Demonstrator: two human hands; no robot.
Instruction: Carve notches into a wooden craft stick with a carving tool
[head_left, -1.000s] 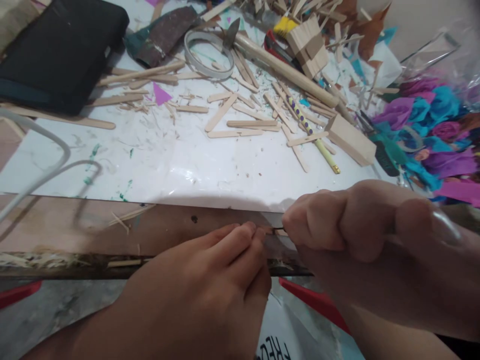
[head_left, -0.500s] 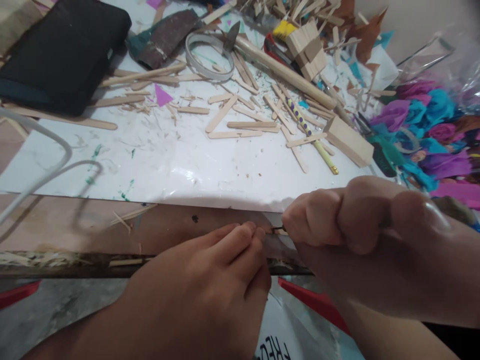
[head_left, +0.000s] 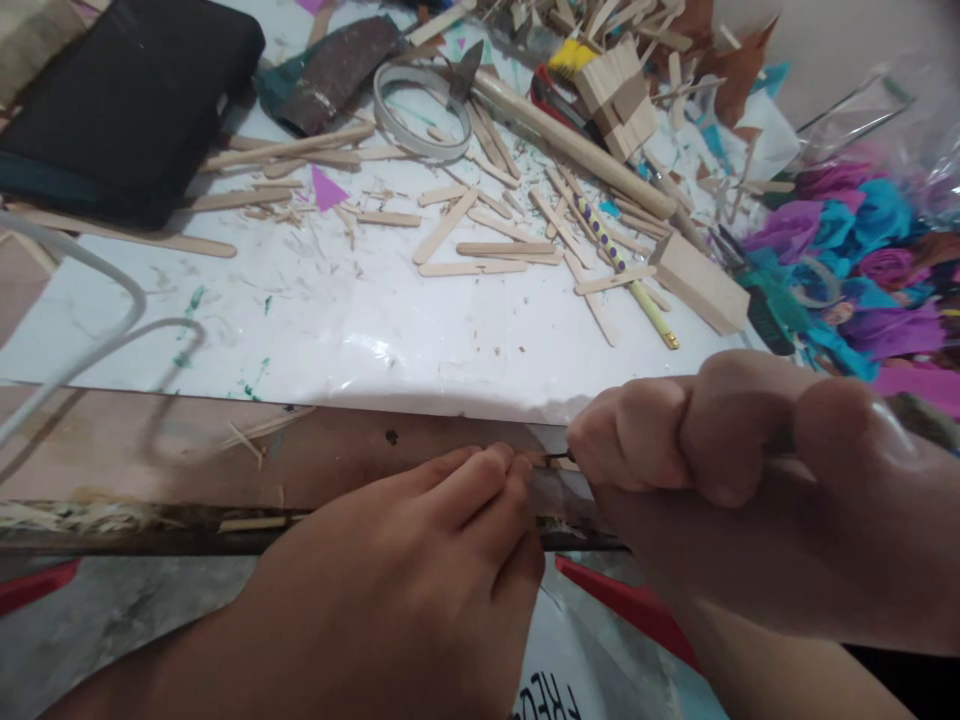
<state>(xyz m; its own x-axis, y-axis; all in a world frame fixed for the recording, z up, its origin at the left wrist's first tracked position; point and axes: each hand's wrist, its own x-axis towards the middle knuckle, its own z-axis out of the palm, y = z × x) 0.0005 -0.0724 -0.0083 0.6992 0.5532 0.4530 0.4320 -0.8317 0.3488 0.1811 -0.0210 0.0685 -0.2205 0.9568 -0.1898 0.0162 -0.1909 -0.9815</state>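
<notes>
At the table's near edge, my left hand (head_left: 427, 555) is closed in a pinch, its fingertips pressed down; whatever they hold is hidden beneath them. Just to its right, my right hand (head_left: 720, 480) is wrapped in a fist around a tool whose handle the fingers cover. Only a thin dark tip (head_left: 557, 456) shows, pointing left at my left fingertips. A small pale wooden bit appears under that tip, too little of it to name. Both hands rest at the brown table edge (head_left: 360, 450), in front of a white sheet (head_left: 315, 340).
Popsicle sticks (head_left: 472, 268) and shavings litter the sheet. Beyond lie a tape roll (head_left: 382, 115), a hammer (head_left: 570, 140), a dotted pencil (head_left: 649, 310) and a wooden block (head_left: 701, 282). A black case (head_left: 127, 110) and white cable (head_left: 127, 275) occupy the left; colourful paper flowers (head_left: 885, 240) fill the right.
Almost nothing differs. My right hand has shifted very slightly to the right, and the view has moved a touch; both hands keep their grip.
</notes>
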